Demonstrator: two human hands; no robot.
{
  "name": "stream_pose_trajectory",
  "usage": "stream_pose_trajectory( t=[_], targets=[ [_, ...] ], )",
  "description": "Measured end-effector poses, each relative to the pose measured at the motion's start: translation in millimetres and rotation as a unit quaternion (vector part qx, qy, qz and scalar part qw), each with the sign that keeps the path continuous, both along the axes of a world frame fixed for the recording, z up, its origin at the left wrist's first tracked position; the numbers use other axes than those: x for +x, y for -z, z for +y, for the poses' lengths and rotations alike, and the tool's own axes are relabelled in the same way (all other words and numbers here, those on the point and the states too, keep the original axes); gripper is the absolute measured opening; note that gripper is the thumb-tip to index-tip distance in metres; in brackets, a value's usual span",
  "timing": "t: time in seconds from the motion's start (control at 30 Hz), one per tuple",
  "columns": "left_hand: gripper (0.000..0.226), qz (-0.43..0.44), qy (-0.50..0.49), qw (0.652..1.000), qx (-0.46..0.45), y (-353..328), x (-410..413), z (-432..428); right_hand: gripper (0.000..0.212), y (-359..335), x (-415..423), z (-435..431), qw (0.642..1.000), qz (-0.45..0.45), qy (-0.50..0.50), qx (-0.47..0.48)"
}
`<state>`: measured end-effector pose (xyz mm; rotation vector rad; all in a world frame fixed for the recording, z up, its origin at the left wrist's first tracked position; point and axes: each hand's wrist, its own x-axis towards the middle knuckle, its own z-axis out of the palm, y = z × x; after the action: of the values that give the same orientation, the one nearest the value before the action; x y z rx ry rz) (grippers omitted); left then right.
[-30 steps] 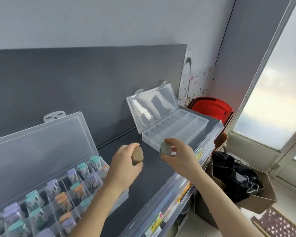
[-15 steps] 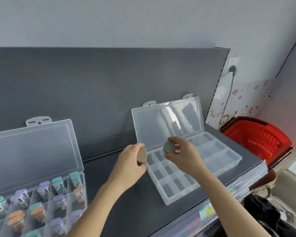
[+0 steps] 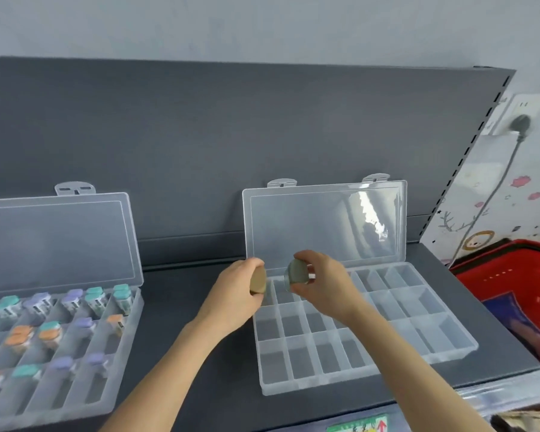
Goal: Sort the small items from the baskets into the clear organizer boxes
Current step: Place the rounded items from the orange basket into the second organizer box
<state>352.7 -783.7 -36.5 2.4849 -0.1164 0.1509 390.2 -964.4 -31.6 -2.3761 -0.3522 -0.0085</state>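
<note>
Clear plastic tells us the score. The left organizer box (image 3: 127, 347), at the left end of the shelf (image 3: 194, 307), already has many compartments loaded with small capped pieces (image 3: 94, 291) in teal, purple and orange. The right organizer box (image 3: 325, 381), its lid propped open, shows only bare compartments. We judge the sorting well under way, with this second box all to fill.

Our left hand (image 3: 234, 294) grips a tan item (image 3: 258, 282) and our right hand (image 3: 328, 285) pinches a grey-green item (image 3: 296, 272). Both are above that box's back-left corner, and neither is placed yet.

A red basket (image 3: 505, 269) sits at the shelf's right end. A dark grey panel (image 3: 231, 135) backs the shelf, with a plugged wall socket (image 3: 521, 126) beyond.
</note>
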Motion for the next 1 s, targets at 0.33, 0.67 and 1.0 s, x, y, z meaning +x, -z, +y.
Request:
stream_pose_trajectory(
  t=[0.33,0.67,1.0],
  targets=[
    [0.045,0.039,0.022,0.999,0.019,6.8,8.2,4.0,0.048,12.3,2.9,6.3,0.994,0.003,-0.063,-0.091],
    [0.049,0.073,0.056,0.994,0.055,11.6,11.9,6.1,0.035,15.7,7.7,10.7,0.978,-0.003,-0.103,-0.18],
    [0.048,0.059,0.063,0.995,0.06,15.8,12.2,4.1,0.034,22.0,6.2,7.6,0.977,-0.008,-0.103,-0.188]
  ],
)
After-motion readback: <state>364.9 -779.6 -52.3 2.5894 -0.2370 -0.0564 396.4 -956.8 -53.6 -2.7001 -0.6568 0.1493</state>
